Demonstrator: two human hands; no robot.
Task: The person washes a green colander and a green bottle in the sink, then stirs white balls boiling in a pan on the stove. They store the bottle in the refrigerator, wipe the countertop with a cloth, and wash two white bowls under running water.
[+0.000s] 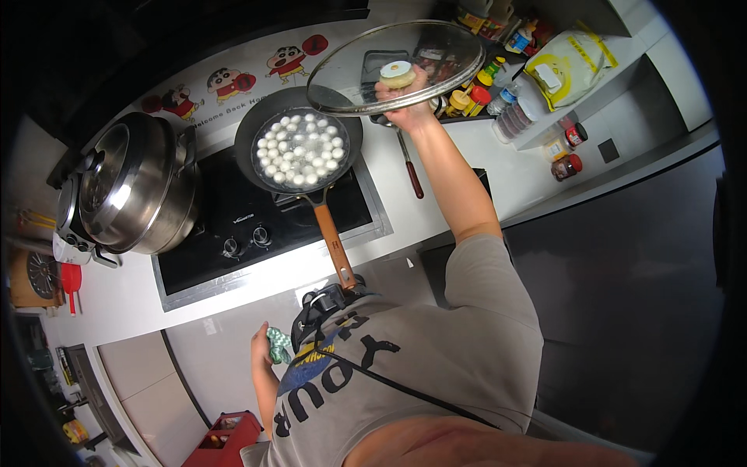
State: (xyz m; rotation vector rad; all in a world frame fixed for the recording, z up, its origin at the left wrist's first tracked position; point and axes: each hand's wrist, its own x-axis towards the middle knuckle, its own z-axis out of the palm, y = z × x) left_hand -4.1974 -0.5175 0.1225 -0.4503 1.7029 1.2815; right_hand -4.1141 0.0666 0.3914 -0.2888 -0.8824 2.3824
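Observation:
My right hand (408, 96) grips the pale knob (398, 75) of a clear glass lid (344, 70) with a metal rim. The lid is raised and tilted over the right edge of a dark frying pan (248, 137). Several white round balls (300, 153), like glutinous rice balls, sit in clear bubbling liquid in the pan. The pan is on the black hob (233, 201), its wooden handle (334, 248) pointing towards my body. Low on the left, beside my waist, my left hand (261, 344) holds a green-and-white patterned cloth (279, 344).
A large lidded steel pot (146, 187) stands on the hob's left side. A utensil with a dark red handle (414, 180) lies on the white counter (385, 198). Seasoning bottles (490, 73) crowd the back right, near jars (566, 167). A red bin-like container (230, 435) is below left.

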